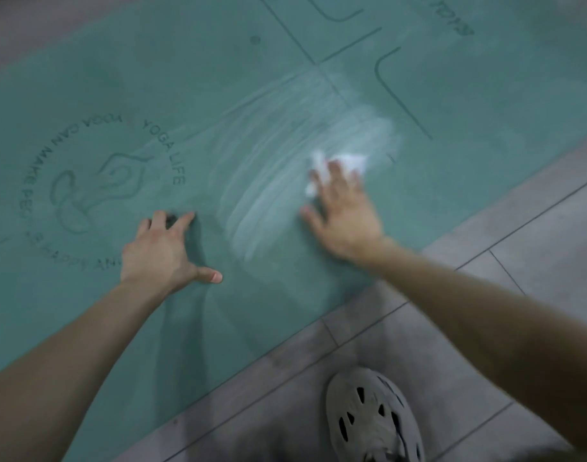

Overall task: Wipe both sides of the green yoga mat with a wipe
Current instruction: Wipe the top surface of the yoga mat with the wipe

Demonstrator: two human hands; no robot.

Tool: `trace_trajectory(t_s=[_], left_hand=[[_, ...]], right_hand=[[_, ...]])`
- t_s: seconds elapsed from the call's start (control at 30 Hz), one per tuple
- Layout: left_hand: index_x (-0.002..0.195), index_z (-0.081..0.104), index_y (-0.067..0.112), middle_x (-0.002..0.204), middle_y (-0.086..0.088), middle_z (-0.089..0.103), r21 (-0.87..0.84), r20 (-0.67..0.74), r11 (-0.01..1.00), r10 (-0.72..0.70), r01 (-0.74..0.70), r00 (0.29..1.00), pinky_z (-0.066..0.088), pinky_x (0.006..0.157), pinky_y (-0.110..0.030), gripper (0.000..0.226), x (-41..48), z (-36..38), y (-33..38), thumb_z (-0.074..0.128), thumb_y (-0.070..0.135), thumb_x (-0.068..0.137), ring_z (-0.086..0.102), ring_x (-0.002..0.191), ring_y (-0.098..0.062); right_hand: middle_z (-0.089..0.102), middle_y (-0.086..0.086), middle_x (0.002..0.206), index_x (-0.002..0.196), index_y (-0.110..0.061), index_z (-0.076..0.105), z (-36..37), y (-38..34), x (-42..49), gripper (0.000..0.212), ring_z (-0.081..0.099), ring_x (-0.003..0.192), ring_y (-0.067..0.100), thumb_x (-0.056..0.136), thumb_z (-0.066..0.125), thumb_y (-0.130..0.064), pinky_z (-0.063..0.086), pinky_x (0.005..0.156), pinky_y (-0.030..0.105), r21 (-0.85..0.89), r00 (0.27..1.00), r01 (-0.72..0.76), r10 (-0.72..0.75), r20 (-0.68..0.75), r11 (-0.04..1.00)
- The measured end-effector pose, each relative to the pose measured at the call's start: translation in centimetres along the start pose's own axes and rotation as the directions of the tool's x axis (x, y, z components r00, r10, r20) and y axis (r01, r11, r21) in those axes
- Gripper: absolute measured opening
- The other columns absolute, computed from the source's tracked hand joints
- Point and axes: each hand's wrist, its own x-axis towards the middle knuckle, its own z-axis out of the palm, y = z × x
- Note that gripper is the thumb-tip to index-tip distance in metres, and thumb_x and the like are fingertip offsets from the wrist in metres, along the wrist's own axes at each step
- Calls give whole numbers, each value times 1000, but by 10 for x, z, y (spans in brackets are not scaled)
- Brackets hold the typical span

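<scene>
Green yoga mat [219, 78] flat on the tiled floor [518, 261], both my hands on it.
My left hand [159, 251] rests spread open by the ring of print reading "YOGA LIFE" and "YOGA CAN MAKE" [95, 181]. Pale streaks [285, 155] lie between. My right hand [345, 215], fingers open, presses the white wipe [338, 165] flat beneath its fingertips, near the mat's edge by my grey shoe [372, 418].

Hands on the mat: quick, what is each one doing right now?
Left hand: open, fingers spread, braced on the green yoga mat, holding nothing.
Right hand: open and flat, pressing the white wipe against the mat.
</scene>
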Motion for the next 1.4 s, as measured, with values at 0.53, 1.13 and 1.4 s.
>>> trace_trajectory(t_s=[0.53, 1.13, 1.4], left_hand=[[142, 42, 19, 129, -12, 44, 87, 52, 994, 63, -68, 997, 54, 93, -53, 131, 5, -6, 14, 89, 83, 38, 47, 122, -38], [139, 48, 25, 130, -10, 46, 152, 119, 892, 411, -426, 904, 56, 95, -49, 100, 3, -17, 46, 100, 38, 54, 51, 123, -36], [137, 42, 22, 128, -8, 42, 268, 151, 845, 437, -462, 887, 58, 89, -44, 121, -8, -16, 55, 102, 56, 38, 50, 119, -34]], right_hand=[[-1, 8, 178, 170, -12, 12, -9, -8, -11, 89, -4, 164, 28, 104, 18, -72, 6, 131, 54, -40, 996, -24, 27, 87, 999], [9, 7, 178, 170, -17, 18, -33, -27, -63, 76, 4, 165, 24, 109, 9, -63, 8, 133, 46, -52, 971, 61, -47, 236, 997], [1, 5, 178, 171, -19, 9, 9, -64, -138, 69, -8, 164, 21, 114, 32, -51, 5, 133, 49, -62, 851, 453, -411, 326, 889]])
